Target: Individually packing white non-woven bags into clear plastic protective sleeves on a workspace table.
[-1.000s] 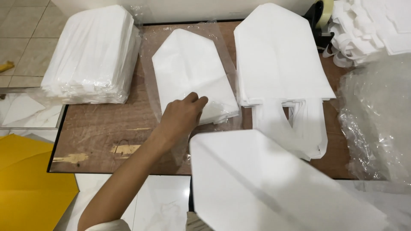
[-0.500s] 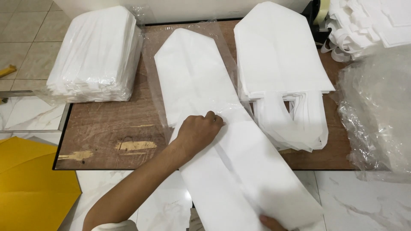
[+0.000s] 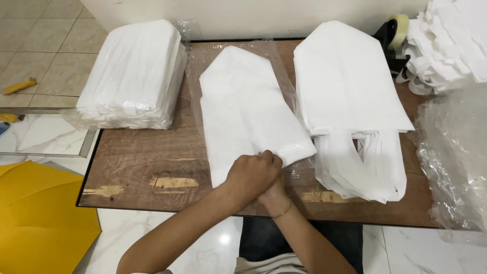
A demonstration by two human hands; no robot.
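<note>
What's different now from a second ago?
The long white bag held low in front then now lies folded short in the clear sleeve. Both hands, left over right, press its near edge. The side stacks haven't moved.

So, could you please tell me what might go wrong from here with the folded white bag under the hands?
1. Both hands, left hand over right hand, press only the near end of the folded white bag; its far part could spring open.
2. The bag lies on a loose clear plastic sleeve, which might slide or crease.
3. The stack of white bags sits close beside it and could be nudged.
</note>
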